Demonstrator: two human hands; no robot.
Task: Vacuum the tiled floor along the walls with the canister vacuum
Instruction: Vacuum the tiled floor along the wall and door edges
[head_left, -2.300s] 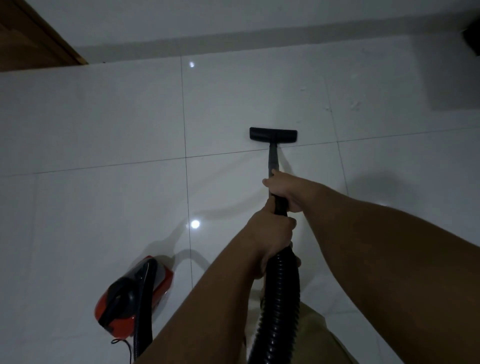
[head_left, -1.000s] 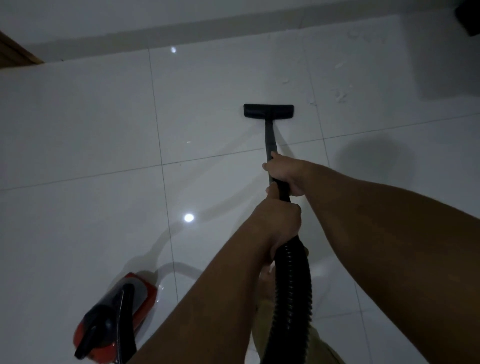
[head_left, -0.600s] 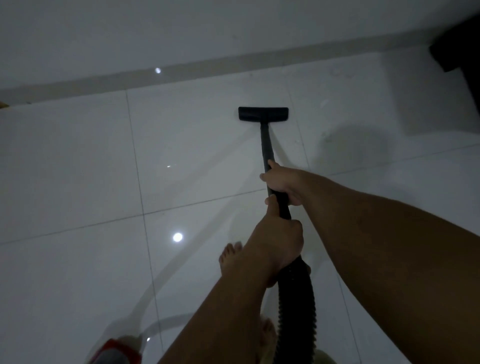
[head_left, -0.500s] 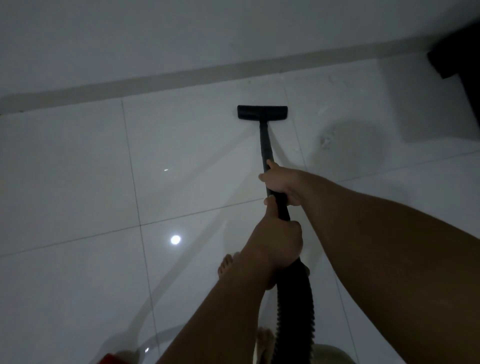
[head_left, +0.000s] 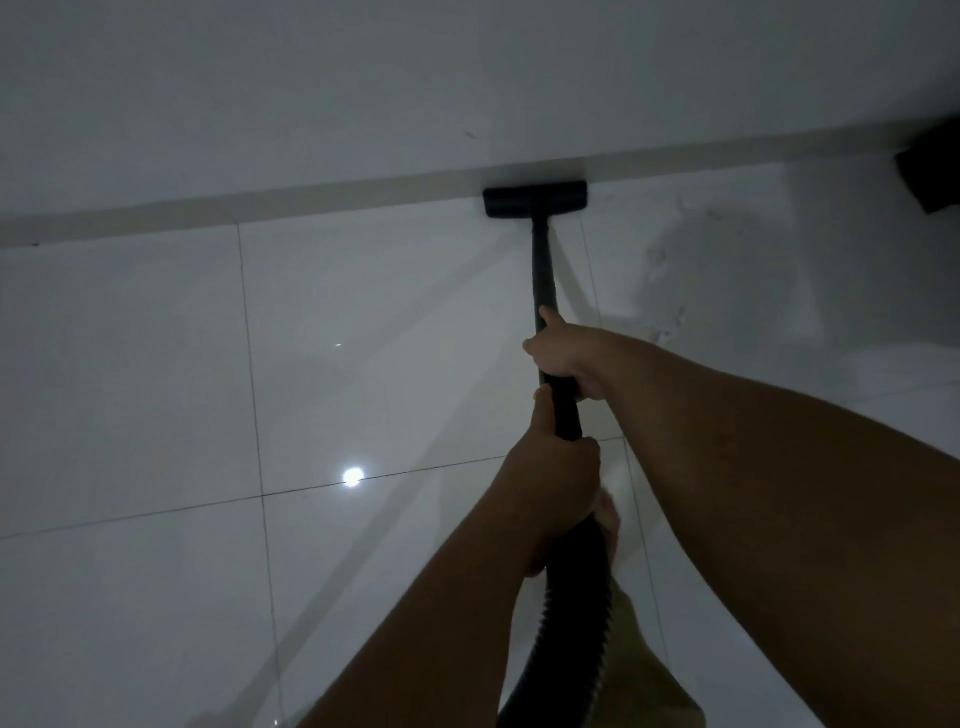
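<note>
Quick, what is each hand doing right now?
Left hand: closed around the wand where it meets the hose.
Right hand: closed around the wand, farther forward.

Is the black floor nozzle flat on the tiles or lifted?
Flat, apparently: the black floor nozzle lies square against the baseboard strip with no gap visible beneath it, though dim light hides its underside.
</note>
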